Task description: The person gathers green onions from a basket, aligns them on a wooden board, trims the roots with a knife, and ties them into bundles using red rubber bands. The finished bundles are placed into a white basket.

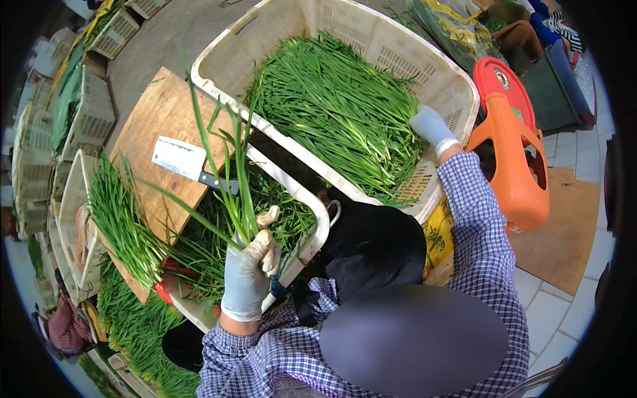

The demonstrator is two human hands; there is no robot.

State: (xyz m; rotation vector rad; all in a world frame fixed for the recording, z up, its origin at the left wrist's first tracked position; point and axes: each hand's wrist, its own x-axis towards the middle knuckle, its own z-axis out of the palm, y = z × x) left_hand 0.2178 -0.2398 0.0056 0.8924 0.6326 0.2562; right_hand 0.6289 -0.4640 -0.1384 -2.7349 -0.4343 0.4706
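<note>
My left hand (249, 268), in a pale glove with tape-like wraps on the fingertips, grips a few long garlic chives (241, 199) upright. In the large white plastic crate (219, 74) ahead lies a thick heap of garlic chives (333, 109). My right hand (432, 125), also gloved, is at the heap's right end, fingers curled around pale stem ends; the fingertips are partly hidden. A cleaver (179, 158) with a black handle lies on a wooden board (164, 119), left of my left hand. A bundle of chives (124, 224) rests along the board's near-left edge.
Under the board, a second white crate (298, 194) holds loose greens. An orange plastic stool (522, 199) and a red lid (502, 84) stand right of the big crate. More chives (139, 328) lie at lower left. Stacked crates (89, 109) line the left; people sit farther off.
</note>
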